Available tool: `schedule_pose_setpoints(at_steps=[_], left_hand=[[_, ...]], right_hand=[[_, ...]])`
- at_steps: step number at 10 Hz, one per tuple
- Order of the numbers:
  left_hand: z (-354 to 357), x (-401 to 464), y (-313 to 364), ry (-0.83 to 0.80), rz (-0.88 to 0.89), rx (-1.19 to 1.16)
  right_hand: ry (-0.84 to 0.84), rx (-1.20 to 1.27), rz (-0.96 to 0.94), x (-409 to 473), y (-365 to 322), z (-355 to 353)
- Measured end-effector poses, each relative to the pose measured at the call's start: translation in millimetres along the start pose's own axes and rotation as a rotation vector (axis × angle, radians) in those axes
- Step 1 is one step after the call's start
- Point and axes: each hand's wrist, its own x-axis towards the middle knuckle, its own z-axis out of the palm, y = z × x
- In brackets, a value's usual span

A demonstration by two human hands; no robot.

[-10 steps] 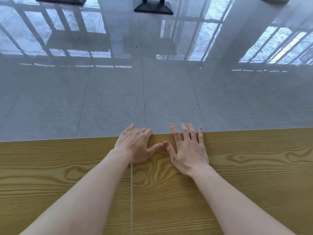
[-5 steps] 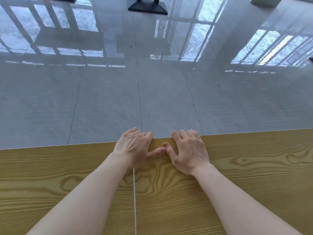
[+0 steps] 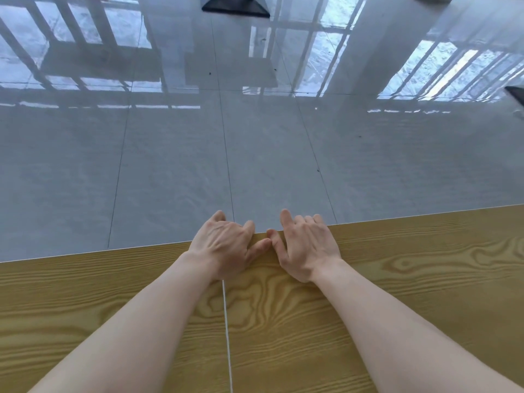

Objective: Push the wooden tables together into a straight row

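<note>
– What lies beyond?
– A glossy grey tiled floor (image 3: 175, 154), mirroring window frames.
– Anything standing on it?
– A black base (image 3: 235, 8) at the top edge, another dark corner (image 3: 516, 93) far right.

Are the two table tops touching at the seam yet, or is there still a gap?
Touching, as far as visible. The head view shows the left table and right table meeting along a thin pale seam with no floor showing through; the left hand hides its far end.

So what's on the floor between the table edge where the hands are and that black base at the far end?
Nothing: the head view shows only bare glossy floor between the table and black base.
</note>
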Motion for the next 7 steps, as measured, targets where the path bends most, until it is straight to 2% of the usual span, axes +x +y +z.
schedule_pose_setpoints(at_steps=[2, 3, 5, 7], left_hand=[[-3, -1, -7, -0.029, 0.021, -0.046], [-3, 1, -6, -0.032, 0.002, -0.047], [-4, -12, 1, 0.051, -0.097, 0.106], [8, -53, 19, 0.241, -0.281, 0.005]], right_hand=[[0.001, 0.036, 0.015, 6, -3, 0], [0.057, 0.05, 0.043, 1, -2, 8], [0.085, 0.094, 0.015, -5, 2, 14], [0.098, 0.103, 0.047, -47, 14, 12]])
